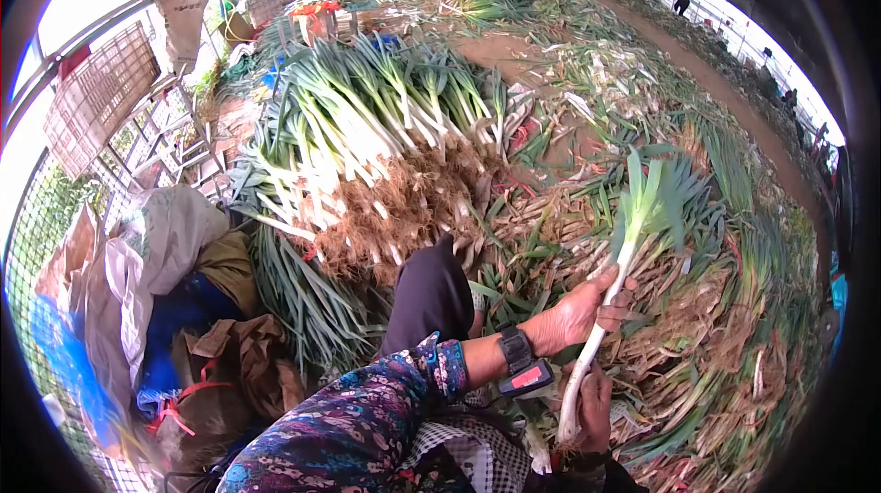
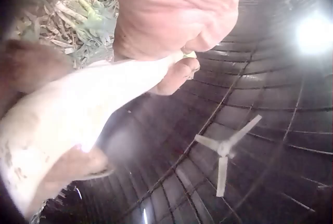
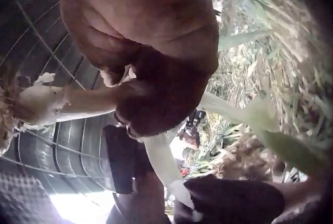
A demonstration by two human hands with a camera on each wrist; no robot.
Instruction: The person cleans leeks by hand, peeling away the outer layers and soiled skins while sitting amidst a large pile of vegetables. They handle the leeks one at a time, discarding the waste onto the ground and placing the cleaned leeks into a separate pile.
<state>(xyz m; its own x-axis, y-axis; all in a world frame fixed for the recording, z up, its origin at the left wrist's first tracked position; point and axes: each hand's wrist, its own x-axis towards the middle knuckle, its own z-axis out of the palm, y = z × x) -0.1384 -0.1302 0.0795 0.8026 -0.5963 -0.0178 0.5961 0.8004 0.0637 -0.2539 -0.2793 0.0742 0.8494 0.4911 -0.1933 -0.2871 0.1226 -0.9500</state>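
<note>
A single leek point(image 1: 587, 360) is held up in front of the body, green leaves at the top and its root end low by the lap. Around its upper shaft curl the fingers of my left hand point(image 1: 580, 311), below the leaves. Lower down, my right hand point(image 1: 596, 410) has its fingers curled at the shaft near the roots. In the right wrist view a pale strip of leaf point(image 3: 164, 164) hangs beneath the right fingers, and the roots point(image 3: 8, 112) stick out to the left. The white shaft point(image 2: 62, 109) runs between both hands in the left wrist view.
A big heap of leeks point(image 1: 367, 126) with brown roots lies ahead to the left. Trimmed leaves and peelings point(image 1: 707, 309) cover the ground at right. Sacks and cloths point(image 1: 165, 245) are piled at left beside a mesh fence point(image 1: 46, 208). Other people appear far off.
</note>
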